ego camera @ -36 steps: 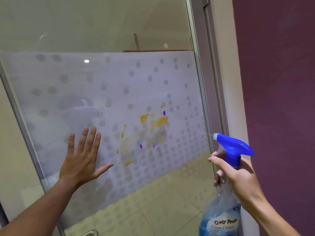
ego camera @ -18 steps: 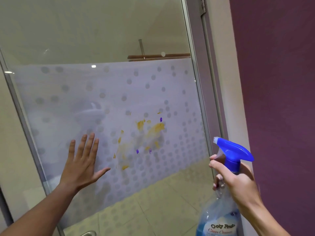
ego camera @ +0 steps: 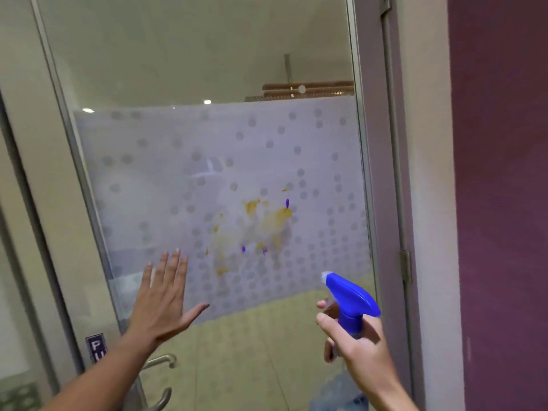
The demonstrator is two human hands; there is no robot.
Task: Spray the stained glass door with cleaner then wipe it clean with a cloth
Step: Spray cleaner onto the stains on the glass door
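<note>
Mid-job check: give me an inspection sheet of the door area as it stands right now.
Surface: glass door with dotted frosted band; yellow and purple stains mid-panel.
Job's things: spray bottle, blue trigger head, nozzle aimed at the stains; no cloth seen.
Clutter: nothing seen.
Grippers: left hand open, spread at the glass; right hand wrapped round the bottle neck.
Cables: nothing seen.
Surroundings: door handle, push sign, purple wall at right.
</note>
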